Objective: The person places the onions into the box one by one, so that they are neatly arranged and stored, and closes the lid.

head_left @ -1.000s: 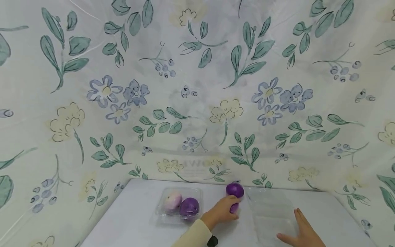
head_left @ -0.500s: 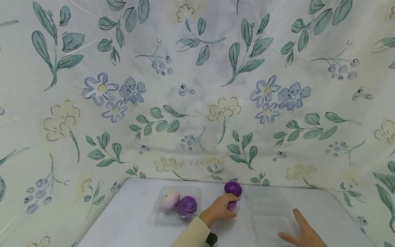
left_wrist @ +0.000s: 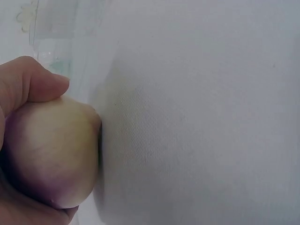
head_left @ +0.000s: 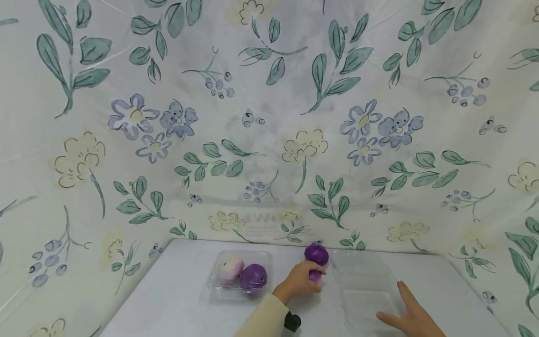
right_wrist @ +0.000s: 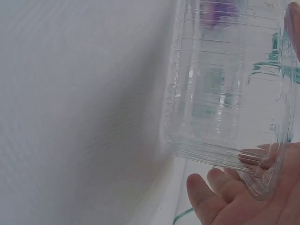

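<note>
My left hand grips a purple-and-white turnip on the white table, thumb on one side and fingers on the other. Just beyond it sits another purple turnip. To the right lies an opened clear plastic clamshell box, with no turnip seen inside. My right hand is at the box's right side, thumb and fingers spread. In the right wrist view, its fingers are extended by the box's corner; whether they press on it is hard to tell.
Left of my left hand stands a second clear clamshell box, holding a pale pinkish turnip and a purple turnip. A flower-print sheet hangs behind the table.
The head view has shifted slightly. Both hands, the turnips and the boxes keep nearly the same places, with the left hand still holding its turnip.
</note>
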Demonstrator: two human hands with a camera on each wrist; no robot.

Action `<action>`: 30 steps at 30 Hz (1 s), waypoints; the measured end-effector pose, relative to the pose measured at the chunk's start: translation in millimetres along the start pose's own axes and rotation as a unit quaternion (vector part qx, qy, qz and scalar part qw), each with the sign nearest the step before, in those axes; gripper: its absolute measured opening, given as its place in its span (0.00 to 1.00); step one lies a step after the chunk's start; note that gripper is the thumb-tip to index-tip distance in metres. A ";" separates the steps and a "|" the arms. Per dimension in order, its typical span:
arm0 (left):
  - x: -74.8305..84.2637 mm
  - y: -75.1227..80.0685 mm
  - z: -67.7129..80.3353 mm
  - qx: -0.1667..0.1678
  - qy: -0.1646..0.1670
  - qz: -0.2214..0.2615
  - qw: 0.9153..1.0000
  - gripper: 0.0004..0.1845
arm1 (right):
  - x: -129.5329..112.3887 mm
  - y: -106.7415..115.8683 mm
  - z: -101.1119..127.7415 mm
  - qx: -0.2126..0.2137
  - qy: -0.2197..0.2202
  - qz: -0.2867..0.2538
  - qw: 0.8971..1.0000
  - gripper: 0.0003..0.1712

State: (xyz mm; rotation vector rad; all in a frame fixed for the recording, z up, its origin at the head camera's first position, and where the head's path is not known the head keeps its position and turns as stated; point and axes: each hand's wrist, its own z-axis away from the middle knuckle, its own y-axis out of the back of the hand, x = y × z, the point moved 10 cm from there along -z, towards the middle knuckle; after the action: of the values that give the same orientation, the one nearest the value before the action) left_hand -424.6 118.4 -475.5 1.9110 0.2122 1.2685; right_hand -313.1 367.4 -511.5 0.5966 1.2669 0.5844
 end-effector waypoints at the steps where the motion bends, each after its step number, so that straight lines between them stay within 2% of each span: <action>1: -1.3 0.5 -0.3 0.000 0.004 0.007 1.000 0.22 | 0.2 -0.4 0.3 -0.001 -0.002 -0.003 1.000 0.73; 6: -5.8 0.8 -3.5 0.003 0.012 0.024 1.000 0.22 | -2.4 0.3 1.3 0.000 -0.001 0.009 1.000 0.72; 15: -3.0 -3.2 -4.8 -0.010 0.014 -0.004 1.000 0.21 | -1.6 -0.8 1.2 -0.005 -0.013 -0.007 1.000 0.73; 23: -6.0 -2.8 0.0 -0.002 0.020 0.031 0.999 0.22 | -2.7 -0.9 4.3 0.003 -0.011 0.013 1.000 0.73; 30: -7.5 -0.9 -0.8 0.000 0.027 0.043 0.999 0.20 | -2.8 -0.6 2.1 -0.002 -0.027 0.001 1.000 0.75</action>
State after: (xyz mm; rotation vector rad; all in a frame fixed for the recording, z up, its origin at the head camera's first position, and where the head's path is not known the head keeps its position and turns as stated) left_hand -428.6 115.4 -481.3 1.9043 0.1594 1.3788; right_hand -311.6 364.9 -509.6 0.6055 1.2148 0.5694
